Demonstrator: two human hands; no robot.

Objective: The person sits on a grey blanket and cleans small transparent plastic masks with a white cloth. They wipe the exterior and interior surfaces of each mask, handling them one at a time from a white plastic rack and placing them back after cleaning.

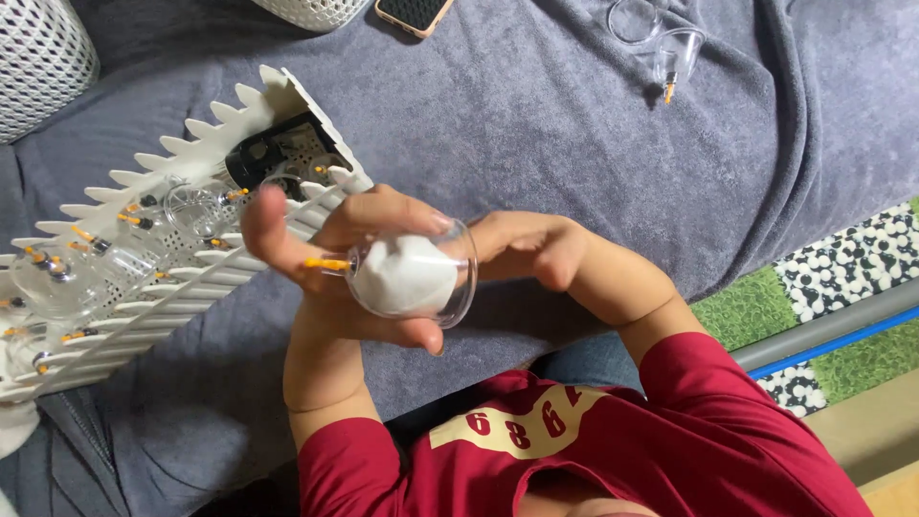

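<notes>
The left hand [330, 263] wraps a clear glass cup [421, 273], thumb along the upper rim and fingers curled beneath it, so its grip is closed on the cup. A small yellow-tipped valve [325, 263] sticks out of the cup's closed end, lying across the left fingers. The cup is held in the air above a grey blanket [574, 124], just in front of the person's red shirt [670, 440].

The right hand [522, 249] comes in from the open mouth of the cup. Its fingers are bunched together and press a wad of white cloth [407, 276] into the cup; the cloth fills most of the inside. That grip is closed on the cloth, though the fingertips themselves are hidden behind the glass rim.

To the left, just beside the left hand, a white plastic basket [191, 144] with a zigzag edge lies on the blanket and holds more clear cups [67, 278] with the same yellow valves. Further off, two loose cups [670, 43] rest on the blanket near the top edge, and a phone [412, 14] lies near them.
</notes>
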